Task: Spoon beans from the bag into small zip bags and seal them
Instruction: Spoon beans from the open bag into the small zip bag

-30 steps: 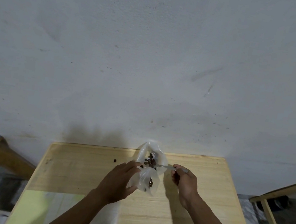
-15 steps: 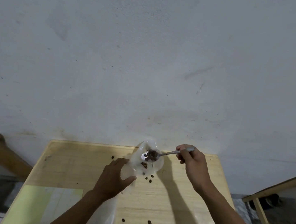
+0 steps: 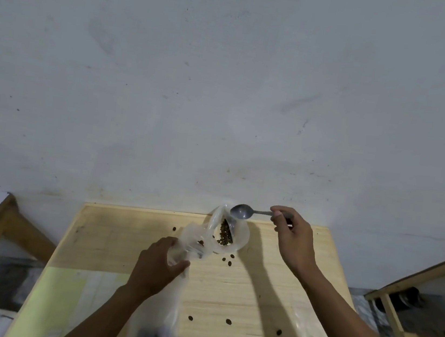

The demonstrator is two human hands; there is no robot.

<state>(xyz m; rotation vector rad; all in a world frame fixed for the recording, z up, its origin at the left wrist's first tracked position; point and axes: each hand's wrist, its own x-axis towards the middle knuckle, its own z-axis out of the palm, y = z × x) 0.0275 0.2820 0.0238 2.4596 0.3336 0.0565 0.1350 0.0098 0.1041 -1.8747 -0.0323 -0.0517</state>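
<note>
- The grey metal spoon has been lifted out of the crumpled clear plastic bag of brown beans and is now held just above the bag's far rim; half a second ago its bowl was loaded with beans inside the bag, whereas the bowl now appears empty.
- The spoon's handle is pinched between thumb and fingers of the right hand, which has been raised towards the wall.
- A small clear zip bag is gripped at its near end by the left hand, closed around the film; the bag's far end lies just beside, probably touching, the bean bag. A bean or two can be seen inside it.
- It cannot be told whether the spoonful was tipped into the zip bag or dropped back into the bean bag.
- Loose brown beans are scattered on the pale wooden surface just in front of the bean bag, with further strays nearer the person; some spillage is judged to have accompanied the spooning.
- The zip bag is judged far from full and is not yet sealed, so further scoops are likely needed, with the bag's mouth held wider under the spoon.
- A blurred clear plastic sheet lies below the left wrist.
</note>
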